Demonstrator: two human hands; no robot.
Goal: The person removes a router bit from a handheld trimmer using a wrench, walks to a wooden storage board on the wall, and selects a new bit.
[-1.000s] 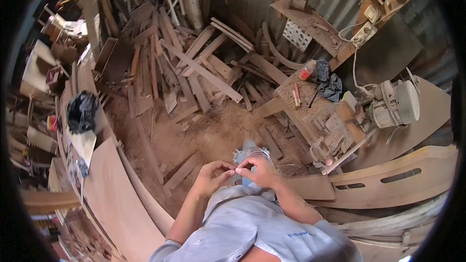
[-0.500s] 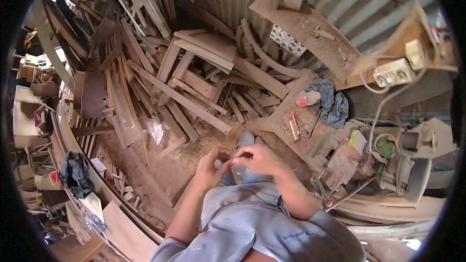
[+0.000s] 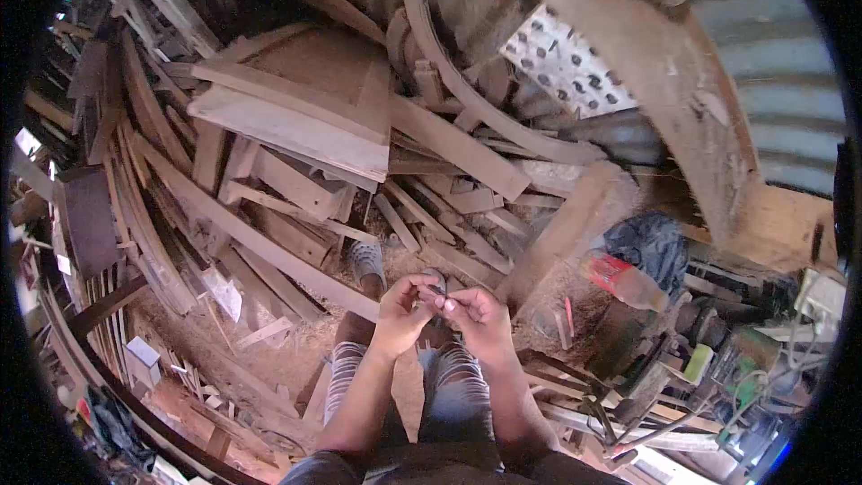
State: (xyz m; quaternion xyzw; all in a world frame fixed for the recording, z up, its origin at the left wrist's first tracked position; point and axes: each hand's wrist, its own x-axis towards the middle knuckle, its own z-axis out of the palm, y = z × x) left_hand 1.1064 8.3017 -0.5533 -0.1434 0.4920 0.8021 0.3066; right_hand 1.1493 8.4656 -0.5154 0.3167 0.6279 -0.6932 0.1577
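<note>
My left hand (image 3: 406, 313) and my right hand (image 3: 479, 319) meet at the fingertips in front of my knees. Both are pinched round something small and dark between them, too small to make out. Beneath them show my striped trouser legs and the dusty ground. A grey shoe (image 3: 366, 258) stands just beyond my left hand. Close by on the left, a long plank (image 3: 260, 238) slants toward my hands.
Wood offcuts (image 3: 458, 247) lie heaped ahead, beside a wooden panel piece (image 3: 296, 108). To the right are a bottle with a red label (image 3: 624, 280), a black plastic bag (image 3: 648, 247), a red pencil-like stick (image 3: 568, 313) and a dusty machine (image 3: 745, 386). Corrugated metal (image 3: 781, 63) stands behind.
The view has shifted forward and closer to the wood pile and bottle. My hands remain together at the fingertips, now above my knees, and my feet and legs show more.
</note>
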